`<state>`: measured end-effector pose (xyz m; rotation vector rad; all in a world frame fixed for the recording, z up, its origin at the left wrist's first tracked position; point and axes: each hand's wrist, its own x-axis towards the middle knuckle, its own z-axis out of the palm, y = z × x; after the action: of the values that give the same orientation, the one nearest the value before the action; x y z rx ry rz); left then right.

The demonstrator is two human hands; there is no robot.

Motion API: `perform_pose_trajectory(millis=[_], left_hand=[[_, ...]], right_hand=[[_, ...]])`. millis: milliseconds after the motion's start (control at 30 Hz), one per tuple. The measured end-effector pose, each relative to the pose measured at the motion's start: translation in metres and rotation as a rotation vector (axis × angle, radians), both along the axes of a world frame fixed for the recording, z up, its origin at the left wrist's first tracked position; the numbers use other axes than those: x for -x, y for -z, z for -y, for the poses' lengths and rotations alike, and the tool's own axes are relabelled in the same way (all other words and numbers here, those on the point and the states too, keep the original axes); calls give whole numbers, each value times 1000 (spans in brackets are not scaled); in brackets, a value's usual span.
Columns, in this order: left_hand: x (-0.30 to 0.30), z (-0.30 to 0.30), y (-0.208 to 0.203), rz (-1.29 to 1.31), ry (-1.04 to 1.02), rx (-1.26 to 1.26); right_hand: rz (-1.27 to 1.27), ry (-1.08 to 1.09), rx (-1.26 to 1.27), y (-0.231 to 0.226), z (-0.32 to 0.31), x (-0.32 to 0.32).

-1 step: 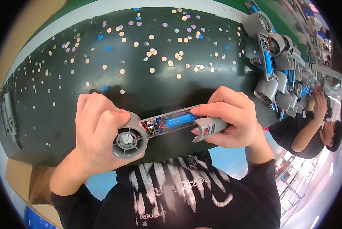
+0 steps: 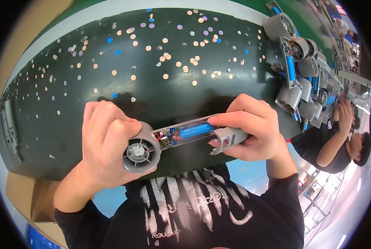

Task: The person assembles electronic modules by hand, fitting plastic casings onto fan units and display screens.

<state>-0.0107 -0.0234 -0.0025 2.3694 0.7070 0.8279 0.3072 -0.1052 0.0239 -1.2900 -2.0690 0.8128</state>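
Observation:
Between my hands is a grey handheld fan (image 2: 167,132) with its handle open. My left hand (image 2: 106,143) wraps round the fan's round head, whose spoked face (image 2: 139,152) with a white hub points toward me. Inside the open handle lie a small circuit board (image 2: 164,139) with a tiny display, red wires and a blue cylindrical battery (image 2: 196,130). My right hand (image 2: 252,130) grips a curved grey cover piece (image 2: 227,139) with slots at the handle's far right end. Its index fingertip touches the end by the battery; the thumb is partly behind the cover.
Small round discs (image 2: 165,56) in tan, purple and blue are scattered over the dark green table (image 2: 123,89). More open grey fans (image 2: 295,62) are heaped at the right. A long grey part (image 2: 9,128) lies at the left edge. Another person (image 2: 339,145) sits at the right.
The slotted cover piece in my right hand has tilted very slightly. My left hand and the fan head are practically still.

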Motion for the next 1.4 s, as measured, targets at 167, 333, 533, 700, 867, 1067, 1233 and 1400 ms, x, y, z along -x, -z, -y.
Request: perform_pose_trajectory(millis=[167,333,533,700,867,1067,1233,1400], left_hand=[[0,0,1,0,-4,-13],[-2,0,-2,4,-8,-27],[-1,-2,0,-4,-9,-16],[-2,0,-2,2,-8,-31],[-1,-1,-1,4,-12,-28],[7,5,2,-63,31,-37],[4,6,-1,-65,21,-44],[-1,3,0,0,-15,-49]], right_hand=[[-6,-48,30,-3,-4,8],[30,-89,55,-7,-8,10],[61,-96,-23,-8,-8,10],[102,-91,6,-8,-4,13],[85,-72,3,-8,-2,12],[119,-35,58,-17,1,24],[208,-104,62,-21,-7,27],[392,-164,25,-29,-11,36]])
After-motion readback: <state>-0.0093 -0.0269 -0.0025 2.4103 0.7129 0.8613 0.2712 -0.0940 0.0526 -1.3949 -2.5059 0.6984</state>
